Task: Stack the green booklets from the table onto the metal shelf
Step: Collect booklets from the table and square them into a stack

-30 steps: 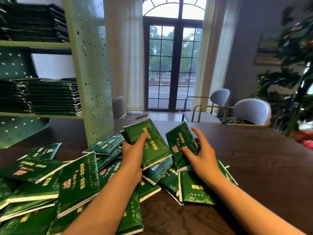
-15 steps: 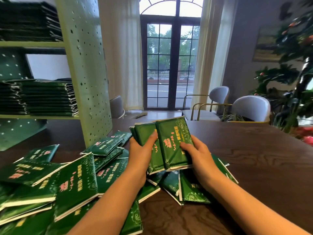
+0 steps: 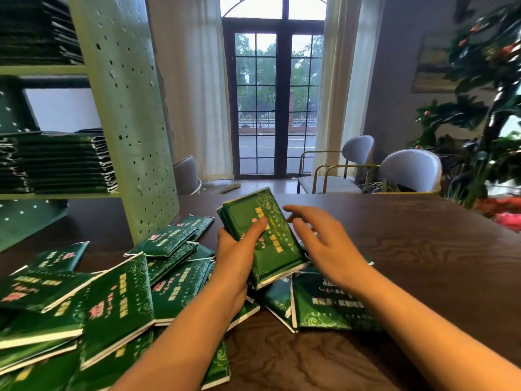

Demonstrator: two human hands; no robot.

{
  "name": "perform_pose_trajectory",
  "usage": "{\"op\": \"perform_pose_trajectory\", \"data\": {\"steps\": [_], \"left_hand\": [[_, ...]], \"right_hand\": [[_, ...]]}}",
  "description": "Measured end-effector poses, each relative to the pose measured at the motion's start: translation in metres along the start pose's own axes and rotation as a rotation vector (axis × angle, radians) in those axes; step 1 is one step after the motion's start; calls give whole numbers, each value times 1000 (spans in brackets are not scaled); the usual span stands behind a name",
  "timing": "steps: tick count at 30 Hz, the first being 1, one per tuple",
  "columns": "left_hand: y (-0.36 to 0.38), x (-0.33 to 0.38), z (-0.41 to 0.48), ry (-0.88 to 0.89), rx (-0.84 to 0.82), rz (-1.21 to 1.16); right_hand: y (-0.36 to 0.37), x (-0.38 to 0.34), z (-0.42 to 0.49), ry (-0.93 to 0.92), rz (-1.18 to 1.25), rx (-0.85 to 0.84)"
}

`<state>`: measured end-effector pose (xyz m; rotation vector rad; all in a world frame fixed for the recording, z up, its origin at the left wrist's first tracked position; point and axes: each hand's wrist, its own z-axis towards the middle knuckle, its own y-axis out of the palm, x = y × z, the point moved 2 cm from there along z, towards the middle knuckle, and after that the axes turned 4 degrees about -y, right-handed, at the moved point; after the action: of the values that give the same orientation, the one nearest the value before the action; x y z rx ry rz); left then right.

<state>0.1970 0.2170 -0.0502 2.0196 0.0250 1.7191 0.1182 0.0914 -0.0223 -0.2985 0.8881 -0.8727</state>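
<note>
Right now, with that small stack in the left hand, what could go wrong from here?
1. Only the left hand grips the held booklets, thumb on the cover; the right hand is open beside them, so they may fan out or slip.
2. The loose booklets overlap on the table; a sweeping forearm could drag some along.

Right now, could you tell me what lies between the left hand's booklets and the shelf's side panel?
In the head view, loose green booklets lie overlapped on the table between the held stack and the side panel.
</note>
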Motion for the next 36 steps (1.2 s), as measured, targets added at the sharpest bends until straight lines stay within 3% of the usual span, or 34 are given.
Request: {"op": "perform_pose_trajectory", "data": {"steps": [7,13,21,24,29,36], "left_hand": [[-2,3,-3,-38,12,-76],[-2,9,-3,-34,55,-105],[-2,8,-6,-52,53,-92],[-2,10,-6,-32,53,-78],[-3,9,-6,-22,50,-53],[-4,8,-3,19,46,-15]], "right_hand": [[-33,10,3,33,-584,-450],[-38,16,-3,273,-318,-774],[-31,22,-7,283,-384,-884],[-31,21,-7,256,-370,-829],[-35,30,-2,279,-248,-550],[-43,35,3,323,105,12]]}}
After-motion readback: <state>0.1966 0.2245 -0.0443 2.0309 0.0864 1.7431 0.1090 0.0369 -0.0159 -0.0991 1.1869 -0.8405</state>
